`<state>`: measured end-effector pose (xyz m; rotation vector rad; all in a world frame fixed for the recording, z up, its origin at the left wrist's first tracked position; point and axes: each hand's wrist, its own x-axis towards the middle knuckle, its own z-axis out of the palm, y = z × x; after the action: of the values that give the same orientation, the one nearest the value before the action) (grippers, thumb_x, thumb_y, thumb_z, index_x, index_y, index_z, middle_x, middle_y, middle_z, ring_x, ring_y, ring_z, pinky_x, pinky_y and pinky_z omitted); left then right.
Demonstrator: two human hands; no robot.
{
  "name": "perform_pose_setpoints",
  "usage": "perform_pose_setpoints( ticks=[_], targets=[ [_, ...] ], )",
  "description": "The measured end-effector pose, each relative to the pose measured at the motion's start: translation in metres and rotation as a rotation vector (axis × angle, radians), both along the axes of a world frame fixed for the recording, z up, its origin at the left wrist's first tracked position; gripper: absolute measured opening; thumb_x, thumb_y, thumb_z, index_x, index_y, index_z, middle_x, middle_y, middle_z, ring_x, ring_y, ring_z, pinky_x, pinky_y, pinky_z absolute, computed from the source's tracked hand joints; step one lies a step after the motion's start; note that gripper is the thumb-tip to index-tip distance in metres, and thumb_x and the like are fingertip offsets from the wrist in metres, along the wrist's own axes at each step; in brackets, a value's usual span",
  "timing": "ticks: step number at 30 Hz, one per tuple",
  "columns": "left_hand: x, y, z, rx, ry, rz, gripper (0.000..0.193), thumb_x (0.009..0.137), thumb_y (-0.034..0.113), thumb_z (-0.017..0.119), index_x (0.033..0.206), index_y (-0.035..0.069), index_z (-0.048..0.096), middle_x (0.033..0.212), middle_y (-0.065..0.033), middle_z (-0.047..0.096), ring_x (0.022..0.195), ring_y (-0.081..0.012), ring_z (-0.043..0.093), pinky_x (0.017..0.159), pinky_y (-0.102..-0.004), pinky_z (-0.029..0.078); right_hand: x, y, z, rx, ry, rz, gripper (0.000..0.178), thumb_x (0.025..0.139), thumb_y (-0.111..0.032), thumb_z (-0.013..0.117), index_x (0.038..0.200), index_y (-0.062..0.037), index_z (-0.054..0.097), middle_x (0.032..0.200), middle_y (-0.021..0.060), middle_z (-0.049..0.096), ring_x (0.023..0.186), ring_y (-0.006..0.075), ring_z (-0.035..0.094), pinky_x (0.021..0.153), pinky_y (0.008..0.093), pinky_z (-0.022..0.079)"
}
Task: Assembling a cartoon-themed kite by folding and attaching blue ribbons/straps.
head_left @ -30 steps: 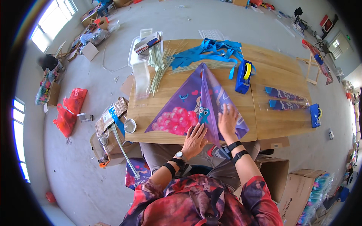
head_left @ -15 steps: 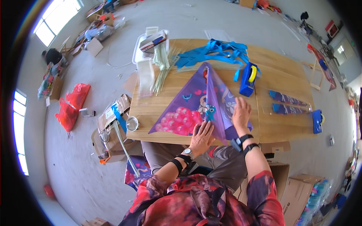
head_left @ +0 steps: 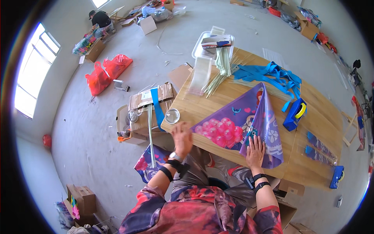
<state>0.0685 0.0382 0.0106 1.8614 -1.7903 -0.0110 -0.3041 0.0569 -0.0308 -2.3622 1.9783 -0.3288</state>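
A purple triangular printed sheet (head_left: pixel 218 130), like a kite sail with pink balloons on it, lies on the wooden table with its right part folded over. My right hand (head_left: pixel 255 151) rests flat on the fold near the table's front edge, fingers stretched out. Off the sheet's left tip, my left hand (head_left: pixel 182 138) hovers at the table's edge, slightly blurred, its fingers loosely apart and nothing seen in them. Just beyond those fingers, a round clear roll (head_left: pixel 172 116), like tape, sits at the table's left corner.
Blue ribbons (head_left: pixel 272 74) and thin pale sticks (head_left: pixel 218 82) lie at the back, beside a white tray (head_left: pixel 198 45). A blue tape dispenser (head_left: pixel 295 115) stands right of the sheet. Left of the table is a cardboard box (head_left: pixel 134 107); another person (head_left: pixel 102 19) sits far off.
My left hand has left the sheet and moved left toward the clear roll. My right hand has come down flat onto the fold. The view has turned left.
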Motion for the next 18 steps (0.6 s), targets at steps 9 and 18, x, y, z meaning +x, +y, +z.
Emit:
perform_pose_setpoints(
  ticks=[9,18],
  targets=[
    [0.063,-0.022,-0.001,0.053,-0.154,0.064,0.035,0.083,0.015,0.070,0.117,0.006,0.071,0.132,-0.0144,0.053,0.130,-0.0354,0.044,0.109,-0.0511,0.029,-0.003,-0.003,0.005,-0.015,-0.007,-0.012,0.052,0.103,-0.027,0.047,0.154,-0.0158,0.045,0.161,0.0111,0.040,0.151,0.0307,0.031,0.124,0.0527,0.018],
    [-0.017,-0.082,0.025,0.098,0.353,-0.126,0.011,0.085,0.007,0.075,0.092,0.006,0.066,0.092,-0.0139,0.066,0.083,-0.0322,0.064,0.074,-0.0389,0.051,-0.003,-0.002,0.018,0.013,-0.070,-0.020,0.050,0.102,-0.028,0.048,0.151,-0.0164,0.049,0.158,0.0111,0.043,0.150,0.0301,0.033,0.124,0.0531,0.019]
  ],
)
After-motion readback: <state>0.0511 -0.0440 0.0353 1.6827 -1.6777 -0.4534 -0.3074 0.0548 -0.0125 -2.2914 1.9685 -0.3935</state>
